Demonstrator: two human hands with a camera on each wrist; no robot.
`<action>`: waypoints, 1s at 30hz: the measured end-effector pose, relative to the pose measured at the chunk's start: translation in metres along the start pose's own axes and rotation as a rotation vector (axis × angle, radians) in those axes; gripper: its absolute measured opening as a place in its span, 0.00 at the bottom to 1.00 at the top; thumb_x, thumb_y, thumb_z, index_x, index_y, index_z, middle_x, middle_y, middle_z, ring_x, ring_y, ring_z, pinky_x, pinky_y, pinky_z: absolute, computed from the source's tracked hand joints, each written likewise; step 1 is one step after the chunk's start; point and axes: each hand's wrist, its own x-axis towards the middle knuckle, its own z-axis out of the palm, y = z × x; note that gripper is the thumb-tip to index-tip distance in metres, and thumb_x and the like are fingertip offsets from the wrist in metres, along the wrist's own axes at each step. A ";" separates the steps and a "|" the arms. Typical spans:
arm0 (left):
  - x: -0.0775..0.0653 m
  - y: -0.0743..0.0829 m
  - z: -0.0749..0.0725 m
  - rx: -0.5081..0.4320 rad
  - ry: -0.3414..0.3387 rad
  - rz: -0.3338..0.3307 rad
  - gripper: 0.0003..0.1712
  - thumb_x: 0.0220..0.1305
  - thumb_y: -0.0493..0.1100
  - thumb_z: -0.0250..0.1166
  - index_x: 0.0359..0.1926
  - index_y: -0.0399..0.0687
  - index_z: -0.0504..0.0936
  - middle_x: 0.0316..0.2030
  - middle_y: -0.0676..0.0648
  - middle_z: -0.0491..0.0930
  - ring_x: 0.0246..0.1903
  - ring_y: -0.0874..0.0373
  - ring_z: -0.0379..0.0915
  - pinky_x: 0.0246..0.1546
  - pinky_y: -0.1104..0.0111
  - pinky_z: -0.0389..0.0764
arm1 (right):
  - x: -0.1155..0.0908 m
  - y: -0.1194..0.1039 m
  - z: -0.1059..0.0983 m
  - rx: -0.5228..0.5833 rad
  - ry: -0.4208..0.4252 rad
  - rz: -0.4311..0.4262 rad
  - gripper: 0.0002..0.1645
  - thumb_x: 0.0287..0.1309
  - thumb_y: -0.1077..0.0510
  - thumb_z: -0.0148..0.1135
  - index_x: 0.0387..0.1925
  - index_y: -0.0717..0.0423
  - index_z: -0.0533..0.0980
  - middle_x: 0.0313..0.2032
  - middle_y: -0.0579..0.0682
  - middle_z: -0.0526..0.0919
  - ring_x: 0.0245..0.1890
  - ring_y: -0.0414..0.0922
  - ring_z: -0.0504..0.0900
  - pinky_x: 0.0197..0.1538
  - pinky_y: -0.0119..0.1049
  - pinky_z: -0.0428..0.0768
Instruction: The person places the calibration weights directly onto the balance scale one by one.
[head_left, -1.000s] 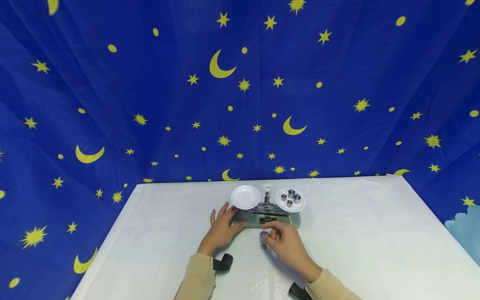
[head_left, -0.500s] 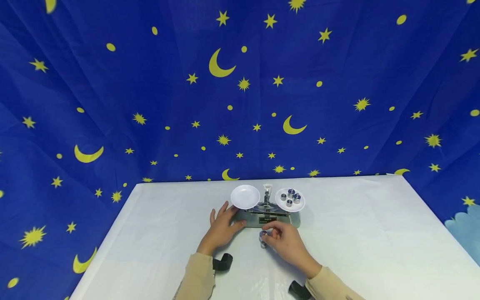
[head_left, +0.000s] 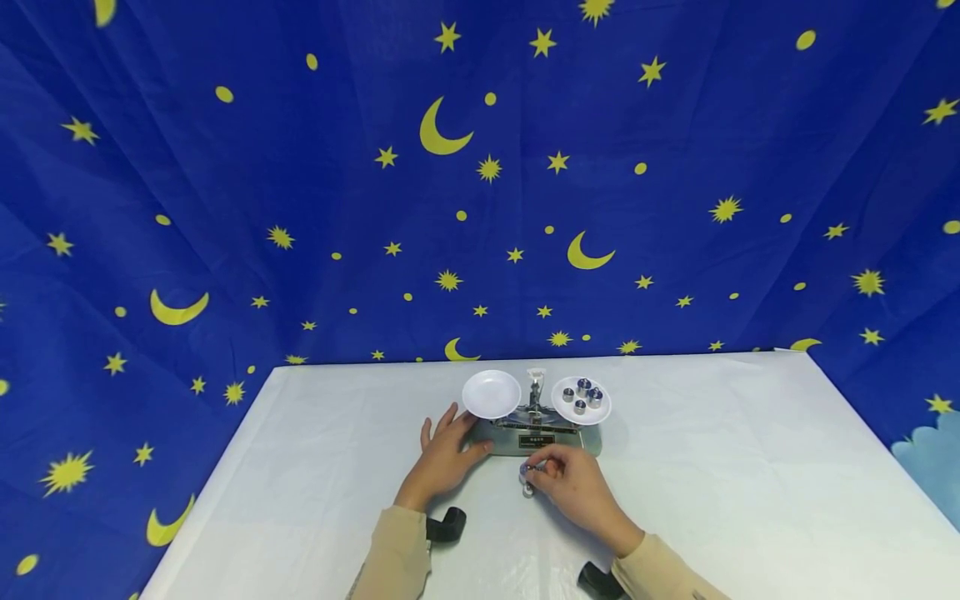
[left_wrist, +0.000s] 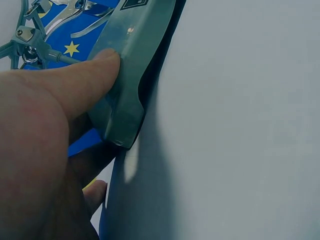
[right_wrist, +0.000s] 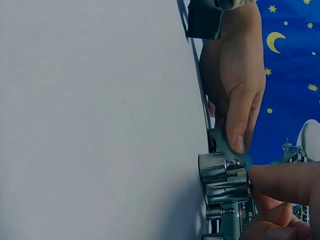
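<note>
A small balance scale (head_left: 507, 437) with a grey-green base and two white pans stands near the table's back. My left hand (head_left: 442, 458) holds the base's left end; in the left wrist view the thumb (left_wrist: 95, 75) presses on top, with fingers beyond the end. In front of the base is a cluster of shiny metal weights (right_wrist: 212, 167). My right hand (head_left: 577, 487) is at it, thumb and index finger pinching one weight (right_wrist: 225, 192) at its knob, which the fingertip partly hides. The other right fingers are curled. Several metal weights (head_left: 595, 397) stand on the right pan (head_left: 564, 410).
The left pan (head_left: 491, 394) has nothing on it. White cloth covers the table (head_left: 712, 467), and a blue curtain (head_left: 360, 200) with yellow stars and moons hangs behind. Black wrist mounts (head_left: 447, 525) sit at both sleeves.
My right index fingertip has come down slightly towards the thumb at the weights. The left hand, scale and pan weights stay in place.
</note>
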 end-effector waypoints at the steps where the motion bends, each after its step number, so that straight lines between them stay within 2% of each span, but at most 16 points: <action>1: 0.000 0.000 0.000 -0.001 0.000 0.000 0.36 0.69 0.54 0.63 0.71 0.41 0.70 0.70 0.42 0.69 0.76 0.37 0.45 0.70 0.35 0.29 | 0.000 0.000 0.000 -0.001 0.000 0.002 0.06 0.50 0.63 0.74 0.32 0.52 0.85 0.18 0.41 0.70 0.19 0.36 0.67 0.24 0.27 0.66; 14: -0.002 -0.001 0.001 0.002 0.027 0.033 0.36 0.68 0.55 0.63 0.70 0.39 0.71 0.68 0.39 0.71 0.74 0.34 0.48 0.68 0.33 0.31 | 0.001 0.003 0.001 -0.019 -0.010 -0.026 0.05 0.53 0.63 0.73 0.31 0.52 0.84 0.18 0.41 0.69 0.18 0.35 0.66 0.23 0.28 0.65; 22: 0.000 -0.002 0.001 0.006 0.003 0.000 0.36 0.69 0.54 0.63 0.71 0.41 0.70 0.70 0.42 0.69 0.76 0.37 0.45 0.70 0.35 0.29 | 0.000 0.001 0.002 -0.021 -0.018 -0.039 0.05 0.55 0.64 0.71 0.32 0.52 0.83 0.18 0.41 0.68 0.18 0.34 0.65 0.23 0.27 0.64; 30: 0.000 -0.002 0.001 0.013 0.004 0.011 0.36 0.69 0.55 0.63 0.71 0.40 0.70 0.69 0.41 0.70 0.75 0.36 0.46 0.69 0.33 0.30 | -0.002 0.000 0.001 -0.039 -0.007 -0.072 0.04 0.56 0.64 0.70 0.32 0.53 0.83 0.18 0.40 0.67 0.18 0.34 0.64 0.23 0.29 0.64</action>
